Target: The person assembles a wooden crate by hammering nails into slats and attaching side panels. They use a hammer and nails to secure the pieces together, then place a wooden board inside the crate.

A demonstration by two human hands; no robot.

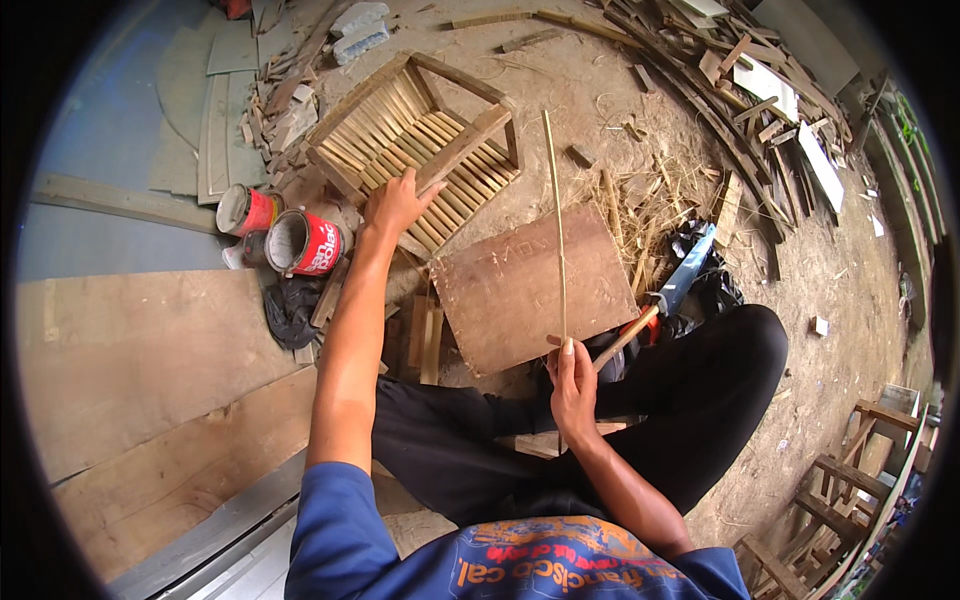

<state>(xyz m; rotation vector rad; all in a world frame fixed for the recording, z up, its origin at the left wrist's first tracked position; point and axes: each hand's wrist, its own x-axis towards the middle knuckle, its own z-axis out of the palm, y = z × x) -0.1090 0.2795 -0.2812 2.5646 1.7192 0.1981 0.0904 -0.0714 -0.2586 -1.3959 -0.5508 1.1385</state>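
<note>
A small wooden frame point(462, 150) lined with rows of bamboo slats lies tilted on the ground ahead of me. My left hand point(395, 207) grips the near end of one of its rails, fingers curled over the wood. Between the thumb and fingers of my right hand point(573, 385) is a long thin bamboo strip point(557, 215), pointing away from me. The strip passes over a flat brown wooden board point(520, 285) in front of my folded legs. Beside my right knee rests a machete point(688, 268), its wooden handle toward me and its blade pointing away.
Two red paint cans point(312, 243) stand at the left near a black plastic bag point(292, 310). Bamboo shavings point(660, 205) are heaped past the board. Scrap wood point(740, 100) is piled at the far right, and wooden frames point(850, 475) stand at the near right.
</note>
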